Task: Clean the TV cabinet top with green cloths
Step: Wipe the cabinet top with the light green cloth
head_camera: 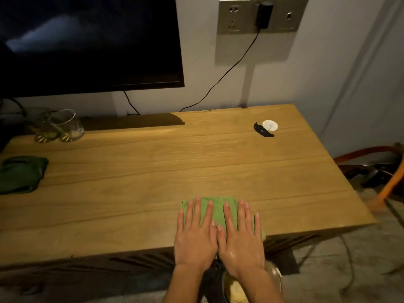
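A light green cloth [218, 209] lies flat on the wooden TV cabinet top [153, 171], close to its front edge. My left hand [195, 235] and my right hand [240, 237] press on the cloth side by side, fingers straight and pointing away from me. Much of the cloth is hidden under my palms. A second, darker green cloth [20, 173] sits crumpled at the cabinet's left edge, far from both hands.
A dark TV [87, 40] hangs on the wall above the cabinet's back left. A clear glass [67, 125] stands at the back left, and a black object [263, 130] beside a white disc [270, 125] at the back right. A cable [220, 80] runs from the wall socket [260, 16]. A bowl [273, 278] sits on the floor below my right wrist.
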`<control>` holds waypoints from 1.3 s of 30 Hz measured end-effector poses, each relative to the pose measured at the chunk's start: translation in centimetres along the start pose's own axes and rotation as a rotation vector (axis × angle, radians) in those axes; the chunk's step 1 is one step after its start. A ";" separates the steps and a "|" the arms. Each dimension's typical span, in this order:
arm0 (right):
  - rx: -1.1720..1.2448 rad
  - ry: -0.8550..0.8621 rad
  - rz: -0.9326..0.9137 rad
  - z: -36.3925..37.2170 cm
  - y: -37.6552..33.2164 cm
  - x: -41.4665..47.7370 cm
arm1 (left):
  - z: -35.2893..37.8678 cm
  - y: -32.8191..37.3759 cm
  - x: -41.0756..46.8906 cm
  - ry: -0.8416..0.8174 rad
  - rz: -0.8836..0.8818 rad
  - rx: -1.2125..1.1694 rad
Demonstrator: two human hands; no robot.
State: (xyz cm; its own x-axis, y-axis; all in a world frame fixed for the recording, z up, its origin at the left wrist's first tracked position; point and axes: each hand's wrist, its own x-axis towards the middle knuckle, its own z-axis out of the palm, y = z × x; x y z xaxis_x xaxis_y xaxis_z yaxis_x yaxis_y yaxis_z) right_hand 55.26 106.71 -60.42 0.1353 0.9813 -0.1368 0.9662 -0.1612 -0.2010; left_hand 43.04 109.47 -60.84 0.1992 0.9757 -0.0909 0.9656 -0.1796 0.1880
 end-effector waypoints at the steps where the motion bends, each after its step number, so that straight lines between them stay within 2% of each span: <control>1: -0.001 -0.005 0.006 0.0 0.1 -0.3 | -0.1 0.1 -0.3 -0.003 0.001 -0.004; 8: 0.021 0.038 0.027 0.4 -0.2 -0.2 | -0.1 0.2 -0.2 0.015 -0.002 0.006; 13: 0.009 -0.005 0.067 0.5 -0.3 1.9 | -0.3 -0.2 2.5 0.004 0.037 -0.004; 18: -0.006 0.000 0.044 -0.8 -0.4 9.1 | -0.8 -0.5 9.3 0.035 0.017 -0.020; 31: -0.072 0.078 0.080 -3.2 0.1 33.6 | -2.2 -0.9 34.3 0.066 0.068 -0.024; 39: -0.102 0.077 0.053 -4.2 0.6 40.2 | -2.7 -0.5 40.6 0.086 0.061 -0.018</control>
State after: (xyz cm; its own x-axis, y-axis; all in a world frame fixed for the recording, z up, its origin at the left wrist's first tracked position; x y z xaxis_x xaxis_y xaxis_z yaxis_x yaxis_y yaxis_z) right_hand 62.19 146.48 -61.92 0.1998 0.9774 -0.0694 0.9739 -0.2059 -0.0953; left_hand 50.22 149.46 -62.01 0.2416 0.9704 0.0049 0.9489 -0.2373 0.2082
